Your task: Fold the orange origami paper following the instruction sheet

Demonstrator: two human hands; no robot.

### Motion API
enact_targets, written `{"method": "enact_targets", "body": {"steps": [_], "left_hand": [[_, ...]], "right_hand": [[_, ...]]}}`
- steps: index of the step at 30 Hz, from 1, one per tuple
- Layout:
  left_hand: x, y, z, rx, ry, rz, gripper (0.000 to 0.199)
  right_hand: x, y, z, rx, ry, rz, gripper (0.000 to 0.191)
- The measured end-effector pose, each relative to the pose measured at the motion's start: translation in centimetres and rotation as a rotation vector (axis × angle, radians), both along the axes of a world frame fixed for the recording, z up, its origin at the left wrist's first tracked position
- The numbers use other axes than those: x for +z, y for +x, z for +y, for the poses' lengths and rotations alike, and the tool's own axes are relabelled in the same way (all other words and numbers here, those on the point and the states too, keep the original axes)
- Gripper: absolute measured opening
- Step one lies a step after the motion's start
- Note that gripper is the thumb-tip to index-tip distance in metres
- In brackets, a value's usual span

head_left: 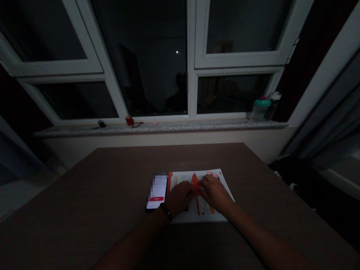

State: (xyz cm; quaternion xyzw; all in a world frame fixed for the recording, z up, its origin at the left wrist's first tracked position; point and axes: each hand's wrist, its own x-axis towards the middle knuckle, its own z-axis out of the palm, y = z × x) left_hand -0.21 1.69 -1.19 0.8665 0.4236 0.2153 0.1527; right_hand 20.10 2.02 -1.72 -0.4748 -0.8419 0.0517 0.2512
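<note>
Between my two hands is a small piece of folded orange-red paper (pixel 195 181) with a pointed top. My left hand (pixel 180 196), with a dark band on its wrist, pinches its left side. On the right edge, the fingers of my right hand (pixel 214 191) are closed on the same paper. Both hands are over a printed sheet or booklet (pixel 222 182) with orange and white areas, lying on the table. A small pink item (pixel 212 174) rests near its top right corner. The dim light hides the fine folds.
A phone (pixel 157 192) with a lit screen lies left of the booklet on the brown table (pixel 112 180). Behind it, the granite windowsill (pixel 174 126) holds a red item (pixel 129 120), a small dark object (pixel 101 123) and a teal-lidded bottle (pixel 260 108).
</note>
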Motion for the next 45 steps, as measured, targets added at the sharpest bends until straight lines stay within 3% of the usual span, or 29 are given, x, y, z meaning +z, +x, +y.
{"method": "enact_targets", "body": {"steps": [5,12,20,28,34,40,45], "left_hand": [[0.1,0.0,0.0,0.066,0.01,-0.055,0.003],[-0.4,-0.2,0.2,0.126,0.069,-0.051,0.034],[-0.3,-0.2,0.2,0.1,0.038,-0.109,0.035],[0.0,0.0,0.3,0.04,-0.005,-0.209,0.029],[0.1,0.2,0.3,0.068,0.013,-0.216,0.053],[1.0,0.1,0.2,-0.047,0.057,-0.078,0.025],[0.7,-0.2,0.2,-0.028,0.025,-0.053,0.021]], "right_hand": [[-0.3,0.3,0.1,0.013,-0.044,0.043,0.014],[-0.5,0.4,0.2,-0.057,-0.039,0.051,0.027],[-0.6,0.1,0.2,0.008,-0.034,0.153,0.021],[-1.4,-0.1,0.9,0.009,-0.167,0.384,0.01],[-1.3,-0.1,1.0,0.053,-0.205,0.475,0.01],[-1.3,0.0,0.9,0.117,-0.164,0.42,0.014],[-0.8,0.2,0.8,0.167,-0.194,0.412,0.012]]}}
